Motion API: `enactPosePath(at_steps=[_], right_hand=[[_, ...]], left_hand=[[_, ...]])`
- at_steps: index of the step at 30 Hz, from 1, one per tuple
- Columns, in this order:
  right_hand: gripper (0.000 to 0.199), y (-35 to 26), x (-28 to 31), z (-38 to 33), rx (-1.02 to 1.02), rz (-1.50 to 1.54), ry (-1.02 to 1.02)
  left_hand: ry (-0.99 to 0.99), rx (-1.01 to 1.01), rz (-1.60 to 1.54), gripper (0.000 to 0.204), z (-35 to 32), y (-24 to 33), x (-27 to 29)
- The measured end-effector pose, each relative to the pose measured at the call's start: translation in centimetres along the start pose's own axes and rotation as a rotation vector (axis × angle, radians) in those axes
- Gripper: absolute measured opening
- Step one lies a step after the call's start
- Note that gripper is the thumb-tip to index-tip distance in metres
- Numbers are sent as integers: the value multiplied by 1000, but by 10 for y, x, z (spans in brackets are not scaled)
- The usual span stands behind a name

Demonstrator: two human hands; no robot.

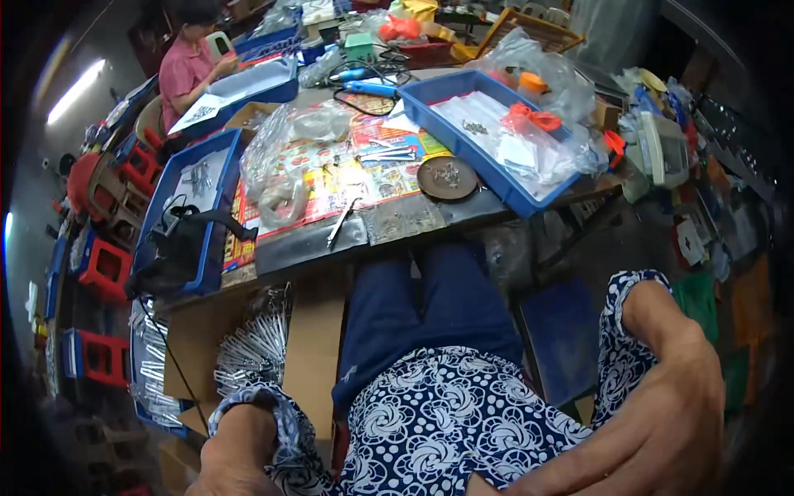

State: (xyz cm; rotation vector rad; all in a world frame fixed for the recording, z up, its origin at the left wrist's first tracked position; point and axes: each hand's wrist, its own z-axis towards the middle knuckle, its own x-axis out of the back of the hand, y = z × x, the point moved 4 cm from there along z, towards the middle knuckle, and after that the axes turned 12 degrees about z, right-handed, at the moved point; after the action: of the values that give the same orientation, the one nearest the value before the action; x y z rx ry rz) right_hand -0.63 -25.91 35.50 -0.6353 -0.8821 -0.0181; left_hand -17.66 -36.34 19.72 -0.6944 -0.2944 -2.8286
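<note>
The right hand lay slack and empty, fingers loosely curled against the floral-print cotton garment. The left hand rested low beside it, its grip impossible to tell at the frame's edge. Just above the left hand, thin metal pieces bristled in a cardboard box.

I sit at a dark worktable whose front edge runs ahead of my knees. A long strip light glows on the dim wall to my left. Red stools crowd the floor at the table's left end, and a wooden rack stands beyond its far right corner.
</note>
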Motion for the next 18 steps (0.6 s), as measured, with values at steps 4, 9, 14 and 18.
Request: enactPosePath(at_steps=[4, 9, 14, 18], right_hand=[[26, 13, -3, -19, 24, 46, -34], [22, 21, -11, -32, 92, 72, -90], [19, 22, -19, -38, 163, 100, -149], [17, 26, -41, -44, 207, 135, -211]], left_hand=[[-3, 17, -5, 14, -10, 11, 5], [25, 12, 20, 14, -9, 11, -3], [54, 10, 49, 14, -7, 18, 1], [84, 30, 64, 14, -5, -5, -3]])
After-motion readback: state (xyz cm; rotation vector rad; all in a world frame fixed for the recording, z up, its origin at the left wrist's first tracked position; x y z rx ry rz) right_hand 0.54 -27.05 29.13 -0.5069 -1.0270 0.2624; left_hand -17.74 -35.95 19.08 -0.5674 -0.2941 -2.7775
